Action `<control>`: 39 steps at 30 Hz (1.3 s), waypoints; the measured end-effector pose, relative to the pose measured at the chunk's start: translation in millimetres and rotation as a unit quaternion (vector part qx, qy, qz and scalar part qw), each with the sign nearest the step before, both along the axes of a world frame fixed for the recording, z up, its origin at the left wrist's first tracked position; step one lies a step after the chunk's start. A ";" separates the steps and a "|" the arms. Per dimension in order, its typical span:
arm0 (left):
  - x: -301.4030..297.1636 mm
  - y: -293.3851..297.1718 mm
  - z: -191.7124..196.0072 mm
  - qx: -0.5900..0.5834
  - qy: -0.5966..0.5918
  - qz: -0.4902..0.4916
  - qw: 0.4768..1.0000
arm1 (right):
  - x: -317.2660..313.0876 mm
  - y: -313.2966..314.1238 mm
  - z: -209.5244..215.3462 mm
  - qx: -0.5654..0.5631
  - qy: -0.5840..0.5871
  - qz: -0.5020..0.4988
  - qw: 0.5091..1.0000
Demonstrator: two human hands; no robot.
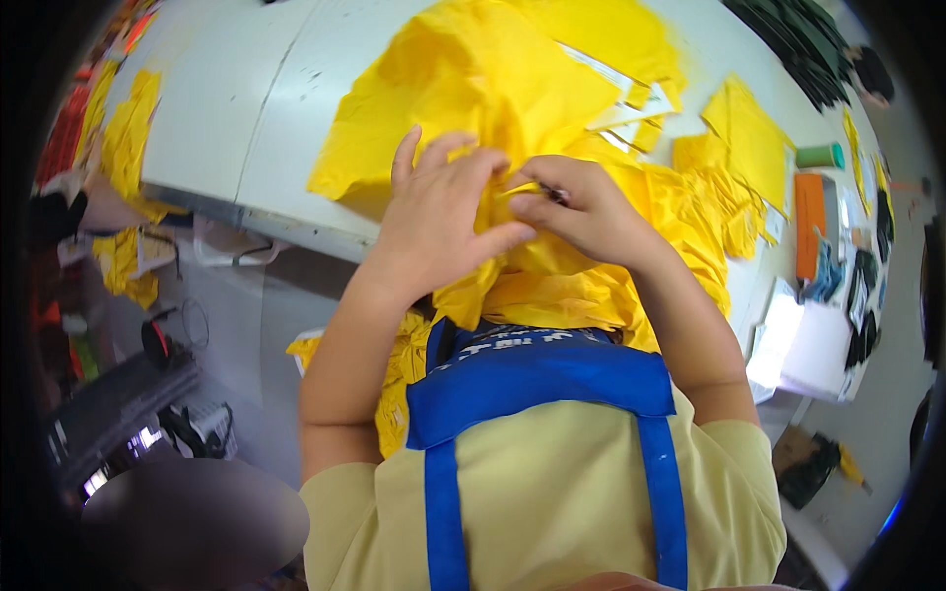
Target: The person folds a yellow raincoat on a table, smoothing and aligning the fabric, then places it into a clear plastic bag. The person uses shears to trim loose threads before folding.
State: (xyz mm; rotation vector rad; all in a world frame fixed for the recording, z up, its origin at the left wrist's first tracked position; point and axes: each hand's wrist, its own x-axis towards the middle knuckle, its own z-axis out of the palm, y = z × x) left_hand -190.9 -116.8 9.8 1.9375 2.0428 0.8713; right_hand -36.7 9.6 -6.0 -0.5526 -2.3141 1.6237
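Note:
Bright yellow fabric (414, 98) lies bunched over the table and hangs down toward my lap. My left hand (439, 212) rests against it, fingers spread and thumb stretched toward my other hand. Just to its right, my right hand (586, 212) is closed, thumb against the bent forefinger. A small dark metallic tool (555, 194) shows between those fingers; most of it is hidden, so its exact kind is unclear. Folds of the same fabric run between and under both hands.
White paper pieces (631, 108) lie among the folds. At the right are a folded yellow piece (749, 148), a green thread spool (820, 156) and an orange box (810, 227). Dark green cloth (793, 44) is stacked at the far right. Another person's arm (108, 207) reaches in at left.

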 end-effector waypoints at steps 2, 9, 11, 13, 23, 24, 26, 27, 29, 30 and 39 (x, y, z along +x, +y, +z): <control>-4.6 8.3 -11.1 -0.227 0.121 -0.064 0.964 | 10.2 30.1 -20.0 -0.041 0.010 -0.034 0.999; -84.4 -15.2 -13.3 -0.120 -0.458 0.023 0.880 | 277.2 251.1 -162.2 -0.020 -0.211 -0.555 0.804; -95.7 -21.3 -4.9 -0.025 -0.515 0.072 0.854 | 296.1 259.6 -182.8 0.186 -0.288 -0.586 0.734; -113.1 -20.3 7.4 0.011 -0.544 0.067 0.836 | 315.0 236.0 -189.0 0.388 -0.312 -0.558 0.664; -171.7 3.2 84.3 -0.007 -0.424 0.040 0.905 | 304.3 162.3 -87.9 -0.088 -0.023 -0.449 0.889; -172.9 -0.3 106.0 -0.023 -0.392 0.043 0.919 | 302.7 180.2 -63.9 -0.067 0.009 -0.477 0.876; -165.1 17.8 114.8 -0.067 -0.341 0.039 0.937 | 311.3 223.6 -47.7 0.219 -0.117 -0.522 0.816; -162.4 27.5 114.4 -0.079 -0.334 0.022 0.939 | 298.4 232.8 -38.2 0.398 -0.185 -0.530 0.726; -160.4 54.8 103.9 -0.088 -0.345 -0.029 0.934 | 252.7 200.6 -6.3 0.387 -0.077 -0.545 0.739; -157.3 45.1 116.8 -0.087 -0.346 -0.024 0.934 | 194.3 167.5 -1.3 0.240 0.023 -0.502 0.830; -179.1 63.3 117.1 -0.065 -0.405 -0.054 0.910 | 49.2 54.2 -129.7 0.076 -0.305 0.035 0.949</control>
